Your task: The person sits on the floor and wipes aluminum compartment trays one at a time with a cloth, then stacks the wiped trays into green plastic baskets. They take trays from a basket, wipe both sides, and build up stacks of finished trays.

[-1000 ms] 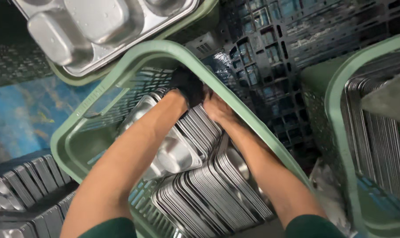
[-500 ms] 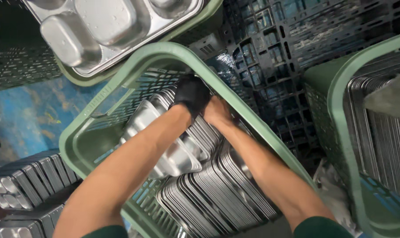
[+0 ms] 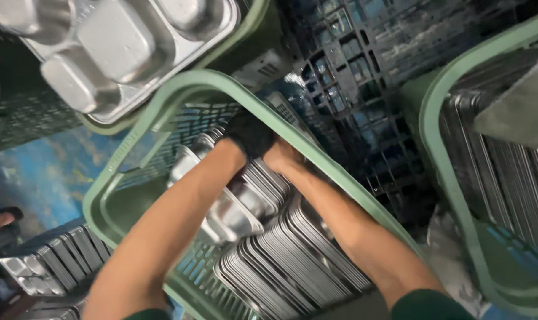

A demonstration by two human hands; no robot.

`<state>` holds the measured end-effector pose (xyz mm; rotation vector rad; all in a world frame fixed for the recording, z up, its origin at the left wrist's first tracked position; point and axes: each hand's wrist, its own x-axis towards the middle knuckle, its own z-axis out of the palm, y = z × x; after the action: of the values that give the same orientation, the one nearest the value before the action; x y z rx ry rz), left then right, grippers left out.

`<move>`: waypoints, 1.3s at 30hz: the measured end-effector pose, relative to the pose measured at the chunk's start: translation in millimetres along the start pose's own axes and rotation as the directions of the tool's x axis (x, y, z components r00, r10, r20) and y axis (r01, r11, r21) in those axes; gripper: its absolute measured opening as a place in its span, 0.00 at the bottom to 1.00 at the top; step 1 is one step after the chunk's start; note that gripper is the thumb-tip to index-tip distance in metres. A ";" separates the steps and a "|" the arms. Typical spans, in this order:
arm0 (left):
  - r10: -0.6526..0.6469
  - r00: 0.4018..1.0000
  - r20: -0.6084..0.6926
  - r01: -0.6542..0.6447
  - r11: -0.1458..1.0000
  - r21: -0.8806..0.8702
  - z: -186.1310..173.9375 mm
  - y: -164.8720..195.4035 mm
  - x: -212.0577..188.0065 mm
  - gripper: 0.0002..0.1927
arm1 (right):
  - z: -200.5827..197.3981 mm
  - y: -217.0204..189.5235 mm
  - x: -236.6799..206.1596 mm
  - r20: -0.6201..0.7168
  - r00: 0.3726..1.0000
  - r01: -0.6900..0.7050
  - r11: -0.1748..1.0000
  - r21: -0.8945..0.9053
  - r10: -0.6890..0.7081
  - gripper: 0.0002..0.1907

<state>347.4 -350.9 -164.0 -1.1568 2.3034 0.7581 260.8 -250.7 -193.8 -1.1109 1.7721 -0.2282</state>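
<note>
Head view: both hands [image 3: 269,148] grip upright steel trays [image 3: 292,249], edges running diagonally.

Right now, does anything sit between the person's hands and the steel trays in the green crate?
Nothing visible does. The gloved left hand and the bare right hand are already down among the steel trays packed on edge inside the green crate, at the far end of the row.
</note>
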 end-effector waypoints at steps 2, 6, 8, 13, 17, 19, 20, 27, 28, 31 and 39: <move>-0.055 0.994 0.096 0.042 0.990 0.133 -12.5 -0.5 10.8 0.14 | 1.1 -1.4 -5.8 0.022 1.000 -0.009 1.000 0.021 0.009 0.24; -0.036 0.999 0.040 0.029 0.984 0.176 -35.8 14.1 47.2 0.13 | 9.8 -3.0 -12.7 0.045 0.999 -0.006 0.997 0.083 0.002 0.24; -0.017 1.000 0.002 0.017 0.984 0.179 -44.8 26.9 63.6 0.13 | 14.4 -2.8 -12.7 0.023 1.000 0.011 0.993 0.121 -0.013 0.23; 0.002 1.000 0.000 -0.002 0.980 0.197 -63.4 50.4 80.8 0.13 | 18.1 -1.5 -13.1 -0.018 0.999 0.032 0.987 0.158 -0.029 0.23; 0.008 1.000 -0.013 -0.005 0.981 0.196 -63.0 53.6 81.0 0.12 | 14.4 -1.6 -19.0 0.009 1.000 0.013 0.981 0.194 -0.015 0.23; 0.012 1.000 -0.007 -0.011 0.980 0.200 -60.2 53.9 77.6 0.12 | 11.6 -2.2 -22.7 0.009 1.000 0.005 0.975 0.222 -0.007 0.23; 0.021 1.000 -0.010 -0.018 0.980 0.200 -59.3 53.7 75.4 0.12 | 14.5 -0.3 -24.2 0.002 1.000 0.014 0.976 0.219 -0.015 0.24; 0.019 1.000 -0.012 -0.016 0.982 0.189 -59.8 48.6 63.0 0.12 | 25.2 4.2 -15.4 0.161 0.984 -0.090 0.994 0.064 0.079 0.23; 0.021 1.000 -0.012 -0.019 0.981 0.192 -60.3 48.2 63.1 0.11 | 26.6 4.3 -14.1 0.098 0.994 -0.048 0.995 0.090 0.039 0.23; 0.027 1.000 -0.009 -0.024 0.980 0.199 -59.9 46.9 66.8 0.11 | 27.9 0.7 -15.5 0.009 1.000 -0.009 0.995 0.099 0.008 0.22; 0.017 0.998 0.055 -0.030 0.969 0.246 -39.3 17.6 46.8 0.11 | -21.6 -32.0 -54.2 -0.447 0.835 0.175 0.925 -0.337 -0.321 0.23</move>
<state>301.6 -394.6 -158.3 -0.9874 2.2933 0.4864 266.5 -234.1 -129.6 -1.6074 2.1550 -0.4654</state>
